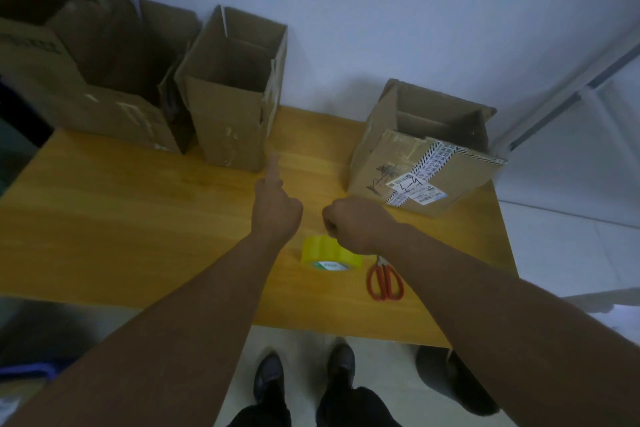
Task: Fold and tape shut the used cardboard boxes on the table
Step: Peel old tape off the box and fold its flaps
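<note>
1. Head view, reference: 12 o'clock is the table's (121, 218) far edge at the wall (381, 10); 6 o'clock is the person's edge.
2. Task items: three cardboard boxes stand along the far edge, all open-topped with flaps not yet folded.
   - The large box (79, 62) is at 10 o'clock.
   - The middle box (235, 90) is at 11 o'clock, just beside the large one.
   - The labelled box (426, 149) is at 1 o'clock, well apart from the others.
3. Tools: the tape roll (329, 255) lies flat at 6 o'clock, with the scissors (384, 279) just beside it at its 3 o'clock. Both appear staged near the person's edge for quick reach.
4. Left hand (275, 204): the index finger (273, 166) is extended toward 12 o'clock, near the middle box's base, and the remaining fingers are curled. It holds nothing (probably indicating the first box to be worked).
5. Right hand (353, 222): closed into a fist above the tape roll. No object shows in it.
6. Clearance: bare tabletop lies between the hands and the boxes, and from 7 to 9 o'clock. The labelled box sits close to the 3 o'clock edge, so draw it inward before folding.
</note>
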